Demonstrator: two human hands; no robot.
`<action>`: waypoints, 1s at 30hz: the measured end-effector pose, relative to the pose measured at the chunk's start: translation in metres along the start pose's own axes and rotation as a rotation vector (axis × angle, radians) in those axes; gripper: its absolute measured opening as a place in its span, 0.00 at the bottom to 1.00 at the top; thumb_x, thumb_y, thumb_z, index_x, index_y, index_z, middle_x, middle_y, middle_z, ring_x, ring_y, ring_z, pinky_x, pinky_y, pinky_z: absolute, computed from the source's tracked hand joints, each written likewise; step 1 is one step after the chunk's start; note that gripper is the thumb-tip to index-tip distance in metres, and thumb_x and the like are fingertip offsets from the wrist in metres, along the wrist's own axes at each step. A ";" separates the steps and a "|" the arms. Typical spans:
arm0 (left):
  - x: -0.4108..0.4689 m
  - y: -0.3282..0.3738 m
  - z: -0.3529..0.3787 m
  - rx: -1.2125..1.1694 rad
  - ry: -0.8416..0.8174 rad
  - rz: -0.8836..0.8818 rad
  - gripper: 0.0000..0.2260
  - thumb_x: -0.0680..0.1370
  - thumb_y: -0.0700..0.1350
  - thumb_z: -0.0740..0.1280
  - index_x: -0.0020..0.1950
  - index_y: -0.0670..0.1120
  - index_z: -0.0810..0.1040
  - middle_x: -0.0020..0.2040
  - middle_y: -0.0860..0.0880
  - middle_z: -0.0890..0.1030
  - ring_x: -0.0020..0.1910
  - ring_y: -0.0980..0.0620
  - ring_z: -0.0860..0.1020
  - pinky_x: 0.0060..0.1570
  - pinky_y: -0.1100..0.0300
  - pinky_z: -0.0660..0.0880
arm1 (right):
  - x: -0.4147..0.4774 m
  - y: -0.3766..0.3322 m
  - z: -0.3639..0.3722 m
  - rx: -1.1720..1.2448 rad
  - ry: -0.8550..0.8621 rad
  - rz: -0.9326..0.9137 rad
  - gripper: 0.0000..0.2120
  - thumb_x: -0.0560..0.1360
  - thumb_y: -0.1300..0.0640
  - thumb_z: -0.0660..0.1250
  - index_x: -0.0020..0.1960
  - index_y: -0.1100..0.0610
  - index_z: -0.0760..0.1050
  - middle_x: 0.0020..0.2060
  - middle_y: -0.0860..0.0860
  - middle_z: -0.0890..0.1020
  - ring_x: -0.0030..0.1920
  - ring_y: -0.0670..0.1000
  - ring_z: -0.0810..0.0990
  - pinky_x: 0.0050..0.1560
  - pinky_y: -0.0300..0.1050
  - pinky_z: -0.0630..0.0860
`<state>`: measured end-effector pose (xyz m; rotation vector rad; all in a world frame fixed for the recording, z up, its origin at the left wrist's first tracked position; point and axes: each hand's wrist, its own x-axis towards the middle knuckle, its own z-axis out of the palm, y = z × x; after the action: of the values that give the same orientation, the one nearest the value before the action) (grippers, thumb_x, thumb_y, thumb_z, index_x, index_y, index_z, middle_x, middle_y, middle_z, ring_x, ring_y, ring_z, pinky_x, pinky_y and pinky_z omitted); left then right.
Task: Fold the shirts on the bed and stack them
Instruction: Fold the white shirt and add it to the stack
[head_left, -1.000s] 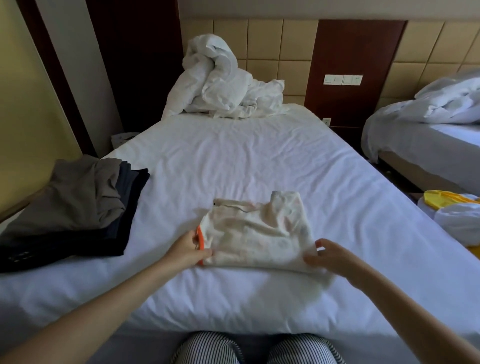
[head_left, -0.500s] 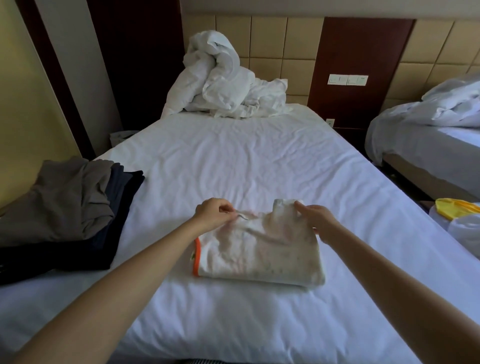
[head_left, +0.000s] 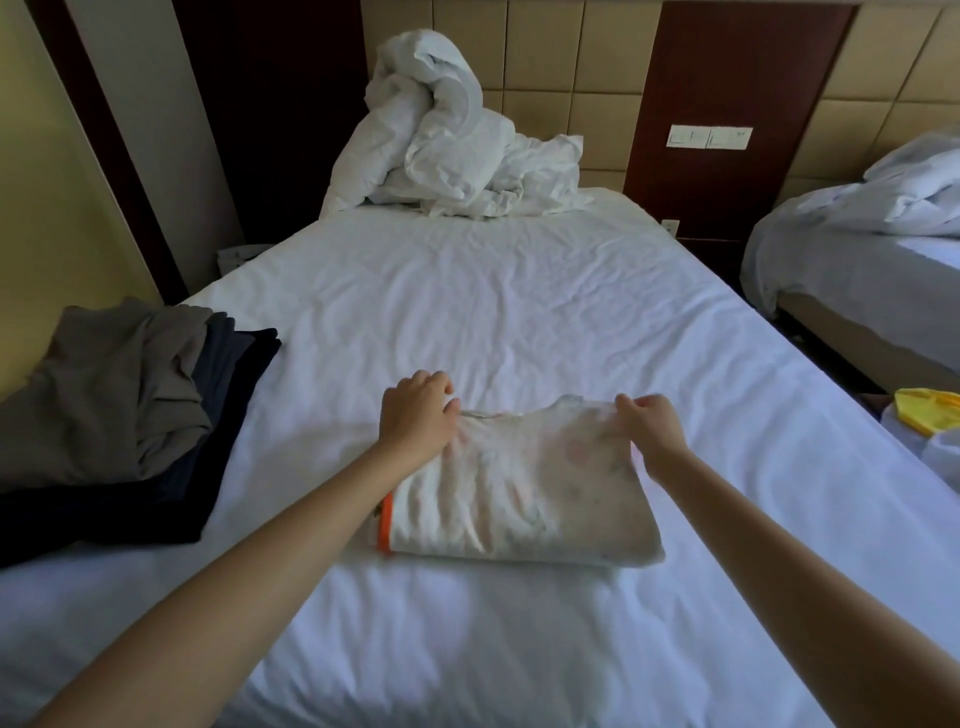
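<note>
Cream shirt is laid near the bed's foot edge, long axis crosswise, far corners pinched by the left hand and right hand. The dark pile is parked at the left edge, so it's nearer the left hand.
</note>
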<state>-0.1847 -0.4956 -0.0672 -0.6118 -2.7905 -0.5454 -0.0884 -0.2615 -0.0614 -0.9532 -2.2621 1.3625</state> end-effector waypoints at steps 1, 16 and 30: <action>-0.004 0.007 -0.005 0.021 0.069 0.073 0.11 0.79 0.48 0.60 0.57 0.45 0.76 0.57 0.46 0.77 0.57 0.43 0.74 0.53 0.55 0.65 | -0.004 -0.006 -0.003 -0.109 0.073 -0.074 0.14 0.74 0.51 0.61 0.50 0.61 0.75 0.45 0.58 0.78 0.49 0.58 0.76 0.50 0.49 0.71; -0.045 0.035 0.033 0.003 -0.421 0.232 0.23 0.80 0.62 0.49 0.74 0.67 0.49 0.78 0.59 0.47 0.77 0.51 0.44 0.73 0.46 0.41 | -0.054 0.028 0.027 -0.801 -0.400 -0.432 0.24 0.79 0.39 0.46 0.74 0.36 0.48 0.76 0.40 0.46 0.76 0.50 0.40 0.71 0.61 0.43; -0.069 -0.005 0.006 0.051 -0.439 -0.215 0.22 0.81 0.60 0.45 0.75 0.64 0.46 0.78 0.55 0.41 0.76 0.41 0.44 0.71 0.39 0.41 | -0.102 0.061 -0.019 -0.839 -0.524 -0.746 0.42 0.54 0.17 0.34 0.66 0.28 0.36 0.71 0.34 0.41 0.72 0.46 0.33 0.74 0.55 0.42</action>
<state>-0.1265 -0.5219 -0.0952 -0.4685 -3.3004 -0.4184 0.0189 -0.2997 -0.0999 0.1827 -3.1676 0.3234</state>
